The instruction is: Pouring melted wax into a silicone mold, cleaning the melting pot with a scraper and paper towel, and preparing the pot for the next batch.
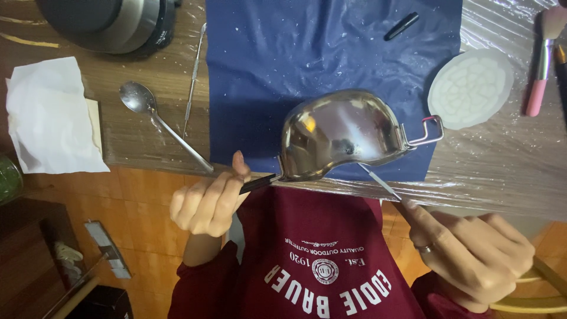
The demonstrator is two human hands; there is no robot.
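Left hand (204,204) curled tight round the dark handle of a steel melting pot (339,136), grip fully closed on it, thumb up against the handle's top. Pot held tilted over the near edge of the bench (142,133), bowl mirror-bright, wire hook jutting off its right side, above the near edge of a blue mat (266,65). Right hand (472,254), ring on one finger, pinching a thin metal tool (378,180) between thumb and forefinger, grip closed on it; tool's tip up against the pot's underside, whether touching cannot be told. Left of the pot, a steel spoon (144,103) lying on the bench, bowl far, handle running near toward the left hand. Just right of the spoon, a slim metal pick (192,77) lying along the mat's left edge. Far left, a folded white paper towel (50,115). Right of the mat, a round white mould (471,88) flat on clear film, and a pink-handled brush (543,65) beyond it. Small black stick (401,26) on the mat's far right. Black round appliance (109,23) at the far left corner
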